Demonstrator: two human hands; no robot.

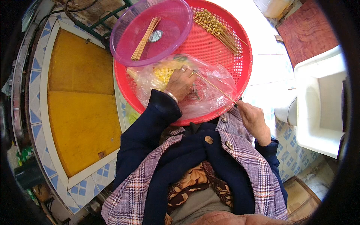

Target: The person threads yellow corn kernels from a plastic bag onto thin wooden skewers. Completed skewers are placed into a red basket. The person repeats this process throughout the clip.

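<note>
My left hand (pixel 180 83) is over a clear plastic bag (pixel 211 97) of small yellow and white pieces (pixel 163 74), its fingers at the tip of a thin wooden skewer (pixel 215 87). A small yellowish piece shows at that tip. My right hand (pixel 251 119) grips the skewer's other end at the rim of a red mesh basket (pixel 247 67). Skewers with small yellowish pieces on their ends (pixel 218 28) lie in the basket's upper right. A bundle of bare wooden skewers (pixel 146 39) rests in a purple translucent basin (pixel 171 57), which overlaps the basket's upper left.
A tiled surface (pixel 36 97) with yellow panels (pixel 84 112) lies to the left. Green metal bars (pixel 105 18) stand behind it. To the right are a white plastic tub (pixel 309 104), a white bucket (pixel 287 112) and a reddish-brown board (pixel 306 31).
</note>
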